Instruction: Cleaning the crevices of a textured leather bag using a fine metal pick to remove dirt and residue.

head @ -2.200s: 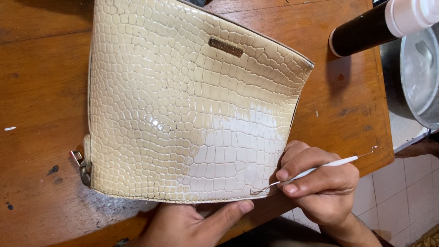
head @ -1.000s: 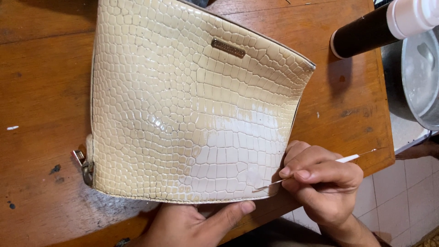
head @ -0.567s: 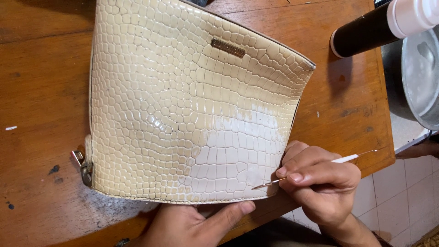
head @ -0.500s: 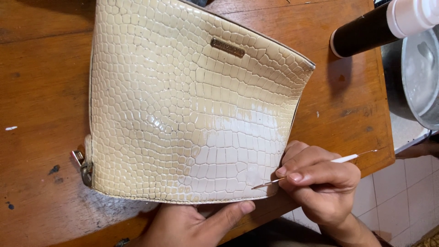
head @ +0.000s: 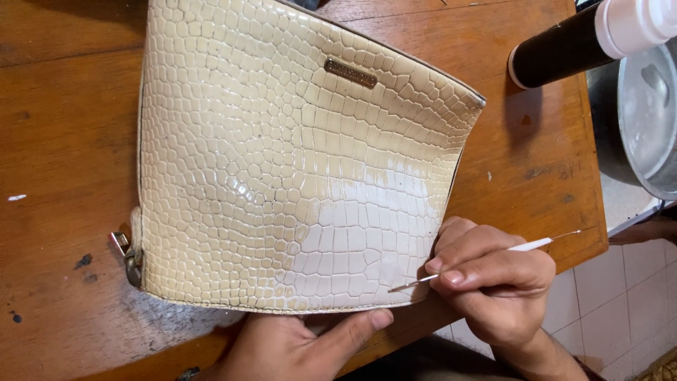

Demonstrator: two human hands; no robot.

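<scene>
A cream, crocodile-embossed bag (head: 296, 162) is lying flat on the wooden surface (head: 63, 141), its lower edge close to the near rim. The right hand (head: 493, 282) is pinching a thin white-handled needle tool (head: 486, 259) in a narrow grip between thumb and forefinger, the metal tip touching the bag's lower right corner at the seam. The left hand (head: 296, 342) is pressing flat against the lower edge, thumb lying along it, grip open and holding nothing, steadying the bag.

Judgement: the step in hand appears to be fine work on the corner seam, either picking or stitching; which one cannot be told. The next move is calling for a steady tip kept on the seam line and firm counter-pressure from the left hand, as the glossy skin looks easily scratched.

A dark bottle with a white cap (head: 571, 42) and a metal pot (head: 649, 120) are standing well apart, at the far right.
</scene>
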